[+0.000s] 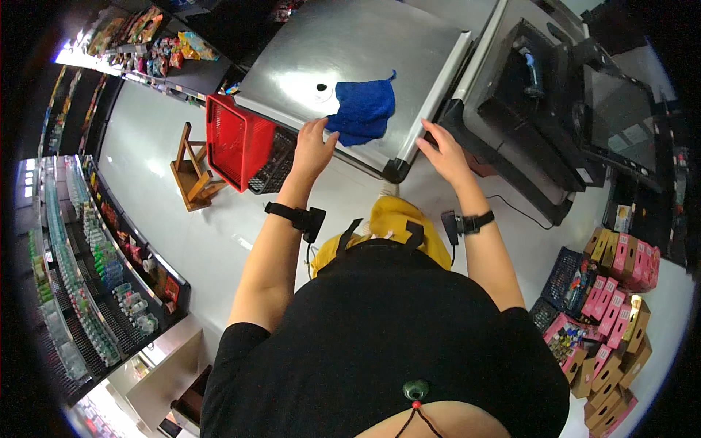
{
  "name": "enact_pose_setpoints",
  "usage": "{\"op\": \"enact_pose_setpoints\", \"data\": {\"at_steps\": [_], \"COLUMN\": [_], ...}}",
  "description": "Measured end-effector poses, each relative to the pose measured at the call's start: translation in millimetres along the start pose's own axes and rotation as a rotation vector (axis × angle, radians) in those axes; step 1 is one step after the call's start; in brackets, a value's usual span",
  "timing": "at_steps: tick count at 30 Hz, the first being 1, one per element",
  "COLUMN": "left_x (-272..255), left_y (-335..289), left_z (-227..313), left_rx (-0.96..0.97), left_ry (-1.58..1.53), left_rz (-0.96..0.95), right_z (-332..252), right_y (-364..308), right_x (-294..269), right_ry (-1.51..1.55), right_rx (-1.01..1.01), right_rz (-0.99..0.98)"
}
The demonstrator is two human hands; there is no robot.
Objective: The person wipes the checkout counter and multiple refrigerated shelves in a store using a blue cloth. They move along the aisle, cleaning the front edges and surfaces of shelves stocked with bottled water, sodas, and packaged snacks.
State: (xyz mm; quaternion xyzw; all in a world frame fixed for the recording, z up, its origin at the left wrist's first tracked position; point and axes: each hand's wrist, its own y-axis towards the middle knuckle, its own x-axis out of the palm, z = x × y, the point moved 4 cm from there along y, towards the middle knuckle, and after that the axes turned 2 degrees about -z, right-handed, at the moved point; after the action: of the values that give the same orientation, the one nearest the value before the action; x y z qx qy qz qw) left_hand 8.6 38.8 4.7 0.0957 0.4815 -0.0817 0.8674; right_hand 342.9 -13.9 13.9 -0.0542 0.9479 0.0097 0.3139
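Note:
A crumpled blue cloth (pixel 365 109) lies on the metal counter top (pixel 365 44), close to its near edge. My left hand (pixel 314 152) is at that edge, its fingertips right by the cloth's left side and the thumb apart from the fingers. Whether the fingertips touch the cloth I cannot tell. Just left of the cloth rests a round white thing with a dark centre (pixel 327 97), partly lost in glare. Over at the counter's right rim, my right hand (pixel 445 155) has its thumb and fingers spread, with nothing in it.
Left of the counter stand a red shopping basket (pixel 228 142), a black basket (pixel 273 162) and a wooden stool (pixel 191 175). A second counter at right bears a dark screen (pixel 619 120) and a handheld scanner (pixel 531 69). Pink boxes (pixel 610 306) are stacked at lower right; shelves (pixel 95 255) line the left.

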Motion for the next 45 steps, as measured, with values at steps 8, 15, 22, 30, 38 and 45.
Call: {"op": "enact_pose_setpoints", "data": {"at_steps": [8,15,22,30,38,45], "left_x": [14.9,-6.4,-44.7,-115.9,-161.2,-120.9], "left_y": [57.9,75.5,94.8,144.5,163.7,138.2], "left_z": [-16.4,-16.8,-26.0,-51.7,-72.7,-99.5], "left_rx": [0.028,-0.108,-0.154,-0.069,0.381,0.447], "left_ry": [0.214,-0.122,-0.395,-0.523,-0.223,-0.165], "left_rz": [-0.002,-0.257,-0.489,-0.383,-0.342,-0.519], "right_z": [-36.9,-38.1,-22.0,-89.1,-95.3,-66.6], "right_y": [171.2,203.9,193.1,150.2,129.5,95.5], "right_x": [51.3,102.7,67.1,7.1,10.2,51.6], "right_ry": [-0.183,-0.295,-0.032,0.75,0.261,-0.061], "right_rx": [-0.343,-0.213,-0.007,0.17,-0.005,0.133], "right_rz": [-0.085,-0.228,-0.191,-0.047,0.038,-0.017]}}
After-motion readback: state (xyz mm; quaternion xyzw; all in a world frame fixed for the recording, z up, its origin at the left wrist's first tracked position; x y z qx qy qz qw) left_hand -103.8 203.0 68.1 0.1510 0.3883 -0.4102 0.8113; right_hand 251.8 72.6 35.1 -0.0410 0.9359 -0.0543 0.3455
